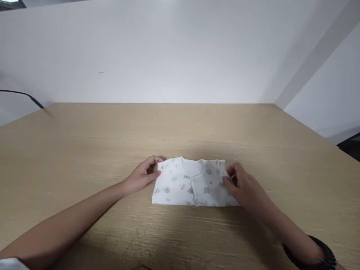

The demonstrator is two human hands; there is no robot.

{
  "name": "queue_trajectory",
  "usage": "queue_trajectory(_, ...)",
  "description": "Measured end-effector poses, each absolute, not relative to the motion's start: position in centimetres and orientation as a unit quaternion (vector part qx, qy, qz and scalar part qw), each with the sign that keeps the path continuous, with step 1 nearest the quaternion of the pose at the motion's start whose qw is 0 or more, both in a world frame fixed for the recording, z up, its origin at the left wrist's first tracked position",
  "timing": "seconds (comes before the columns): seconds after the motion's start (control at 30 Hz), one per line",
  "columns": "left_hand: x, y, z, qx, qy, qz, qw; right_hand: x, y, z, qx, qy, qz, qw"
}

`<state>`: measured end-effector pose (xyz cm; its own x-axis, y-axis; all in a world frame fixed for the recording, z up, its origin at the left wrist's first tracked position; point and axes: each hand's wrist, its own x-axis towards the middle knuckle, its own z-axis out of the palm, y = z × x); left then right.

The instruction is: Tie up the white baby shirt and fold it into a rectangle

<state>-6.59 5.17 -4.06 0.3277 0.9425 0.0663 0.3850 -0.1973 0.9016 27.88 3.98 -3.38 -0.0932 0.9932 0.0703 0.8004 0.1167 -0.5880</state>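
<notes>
A small white garment (174,191) lay folded flat on the wood-toned surface (168,123), squarely between the person's two hands, its rounded neckline (192,168) on the far side and a straight edge on the near side. Little green animal heads and faint pink marks were printed over it, and a front seam ran from the neckline down to the near edge.

The left hand (140,179) met the garment at its far left corner: the thumb tip touched the left side, the forefinger tip sat at the corner just beyond, and that grip was spread, with a clear gap between the two. The cloth lay to the right of this grip.

The right hand (246,185) was at the opposite side, its thumb resting on top of the cloth near the right edge and its fingers curled beside that edge. Whether this grip pinched the fabric, I could not tell, since the hand covered the near right corner. The cloth lay to its left. A black band (329,252) circled the right wrist
</notes>
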Motion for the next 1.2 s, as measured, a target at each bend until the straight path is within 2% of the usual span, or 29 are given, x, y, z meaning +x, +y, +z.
queue_trajectory(0.13, -6.5, 5.5, -3.7, 0.641, 0.485, 0.380, 0.458, 27.6, 4.3, -3.5, -0.604, -0.641, 0.337, 0.331)
queue_trajectory(0.27, -6.5, 5.7, -3.8, 0.612, 0.489, 0.397, 0.478, 27.7, 4.8, -3.3, -0.608, -0.603, 0.390, 0.339)
queue_trajectory(0.47, -6.7, 5.5, -4.2, 0.654, 0.486, 0.374, 0.442, 28.4, 4.6, -2.3, -0.588, -0.695, 0.335, 0.242)
queue_trajectory(0.6, -6.3, 4.9, -3.7, 0.772, 0.442, 0.330, 0.317, 28.0, 4.1, -2.1, -0.616, -0.736, 0.128, 0.251)
queue_trajectory(0.67, -6.0, 4.6, -3.3, 0.841, 0.401, 0.269, 0.242, 27.6, 3.8, -2.5, -0.563, -0.784, 0.046, 0.259)
queue_trajectory(0.73, -5.7, 4.2, -3.0, 0.890, 0.359, 0.198, 0.198, 27.1, 3.6, -3.2, -0.484, -0.846, 0.018, 0.225)
queue_trajectory(0.9, -5.6, 3.6, -2.2, 0.932, 0.299, 0.116, 0.169, 26.9, 2.9, -3.9, -0.398, -0.908, 0.047, 0.123)
queue_trajectory(1.1, -3.6, 1.0, 0.7, 0.937, 0.249, 0.104, 0.222, 26.0, 1.3, -0.6, -0.374, -0.915, 0.099, 0.114)
queue_trajectory(1.2, -2.3, -1.5, 0.7, 0.934, 0.254, 0.113, 0.224, 24.8, 0.0, 0.5, -0.306, -0.929, 0.167, 0.124)
